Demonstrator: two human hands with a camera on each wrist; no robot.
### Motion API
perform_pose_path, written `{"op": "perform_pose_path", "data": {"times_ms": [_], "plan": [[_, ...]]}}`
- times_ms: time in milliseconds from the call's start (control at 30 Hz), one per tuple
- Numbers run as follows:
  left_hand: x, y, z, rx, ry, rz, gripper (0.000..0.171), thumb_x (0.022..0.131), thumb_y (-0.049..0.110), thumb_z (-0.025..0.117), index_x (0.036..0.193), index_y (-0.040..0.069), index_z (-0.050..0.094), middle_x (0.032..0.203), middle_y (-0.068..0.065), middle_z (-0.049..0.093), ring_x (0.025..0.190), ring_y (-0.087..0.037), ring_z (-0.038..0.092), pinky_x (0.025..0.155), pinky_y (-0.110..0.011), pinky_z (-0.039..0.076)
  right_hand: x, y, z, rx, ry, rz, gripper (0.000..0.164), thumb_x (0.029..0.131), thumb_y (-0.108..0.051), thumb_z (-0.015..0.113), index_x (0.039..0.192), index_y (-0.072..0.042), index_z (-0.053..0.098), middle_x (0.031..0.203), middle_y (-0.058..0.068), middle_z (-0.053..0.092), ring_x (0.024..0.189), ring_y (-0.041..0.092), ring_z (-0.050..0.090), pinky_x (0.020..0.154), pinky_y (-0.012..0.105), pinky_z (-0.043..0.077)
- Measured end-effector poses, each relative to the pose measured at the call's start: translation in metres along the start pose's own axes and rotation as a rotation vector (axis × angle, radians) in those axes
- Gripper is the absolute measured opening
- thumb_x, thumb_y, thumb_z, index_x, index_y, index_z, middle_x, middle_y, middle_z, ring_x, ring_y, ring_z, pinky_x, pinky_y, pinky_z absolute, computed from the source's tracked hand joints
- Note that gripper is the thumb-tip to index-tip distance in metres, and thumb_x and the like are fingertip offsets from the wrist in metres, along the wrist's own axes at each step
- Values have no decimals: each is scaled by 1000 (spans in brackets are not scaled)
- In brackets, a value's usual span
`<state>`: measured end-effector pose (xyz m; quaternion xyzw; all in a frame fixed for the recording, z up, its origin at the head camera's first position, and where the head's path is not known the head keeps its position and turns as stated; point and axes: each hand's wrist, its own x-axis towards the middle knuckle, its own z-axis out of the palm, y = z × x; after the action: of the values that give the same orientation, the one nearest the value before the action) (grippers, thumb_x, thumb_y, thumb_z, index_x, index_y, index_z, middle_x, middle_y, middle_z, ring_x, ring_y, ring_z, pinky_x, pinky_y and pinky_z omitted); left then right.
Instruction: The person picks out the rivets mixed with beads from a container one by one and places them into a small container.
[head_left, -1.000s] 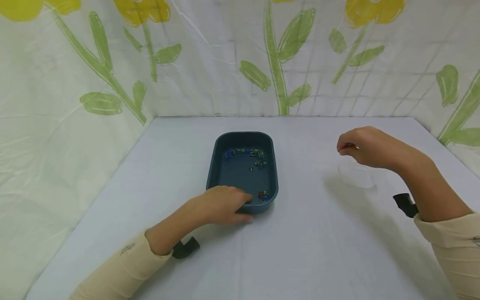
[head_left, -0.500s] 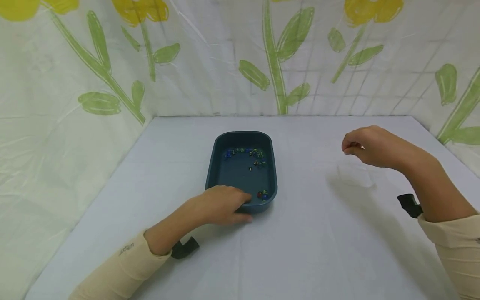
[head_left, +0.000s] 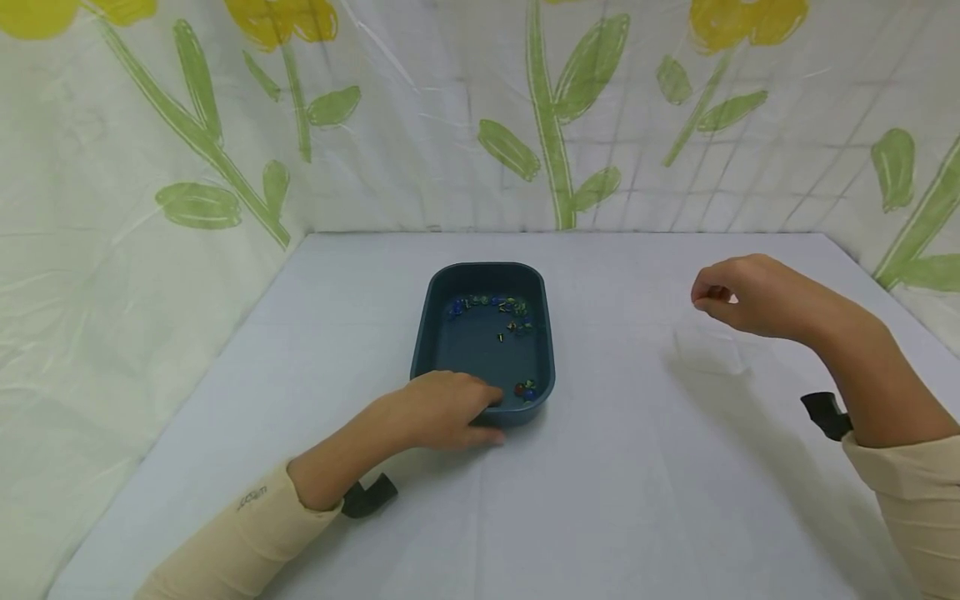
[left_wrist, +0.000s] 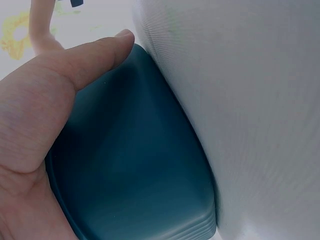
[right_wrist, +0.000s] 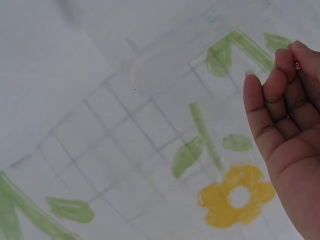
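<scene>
A dark blue-green tray (head_left: 480, 354) stands on the white-covered table in the head view. My left hand (head_left: 442, 408) grips its near left rim, thumb outside and fingers over the inner side; the left wrist view shows the thumb against the tray's outer wall (left_wrist: 135, 150). Inside lie glass marbles (head_left: 529, 390) in blue, green and red, along with small brass-coloured pieces (head_left: 501, 337) like screws or rivets. Off to the right, my right hand (head_left: 757, 296) is raised above the table. It pinches a tiny brass-coloured piece with a round end (right_wrist: 297, 65); its exact kind is unclear.
Below the right hand, a faint transparent outline (head_left: 738, 372), perhaps a clear container, shows on the table. A white sheet (head_left: 420, 125) with painted flowers hangs behind the table (head_left: 585, 500) and at its sides. Each wrist wears a black mount (head_left: 369, 497).
My right hand has drifted a little to the right, still with its fingertips together. The left hand and the tray have stayed in place.
</scene>
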<state>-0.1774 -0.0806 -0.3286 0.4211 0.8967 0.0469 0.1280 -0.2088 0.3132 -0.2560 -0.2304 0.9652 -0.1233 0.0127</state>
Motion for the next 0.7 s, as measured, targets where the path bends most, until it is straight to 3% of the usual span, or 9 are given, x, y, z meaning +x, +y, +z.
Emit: {"op": "perform_pose_path", "data": {"times_ms": [400, 700], "plan": [[1, 1, 0, 1, -11, -10, 40, 93, 43, 71, 113, 8, 68, 90, 6, 66, 75, -8, 56, 71, -29, 49, -3, 8, 2, -2, 17, 5, 6, 95, -5, 68, 97, -9, 72, 93, 0, 68, 88, 19, 64, 74, 39, 52], [0, 1, 0, -5, -17, -18, 37, 93, 42, 71, 110, 10, 68, 82, 10, 60, 72, -10, 55, 67, -29, 47, -5, 13, 2, -6, 23, 4, 7, 93, -4, 70, 97, -8, 72, 94, -1, 69, 88, 19, 65, 73, 38, 52]]}}
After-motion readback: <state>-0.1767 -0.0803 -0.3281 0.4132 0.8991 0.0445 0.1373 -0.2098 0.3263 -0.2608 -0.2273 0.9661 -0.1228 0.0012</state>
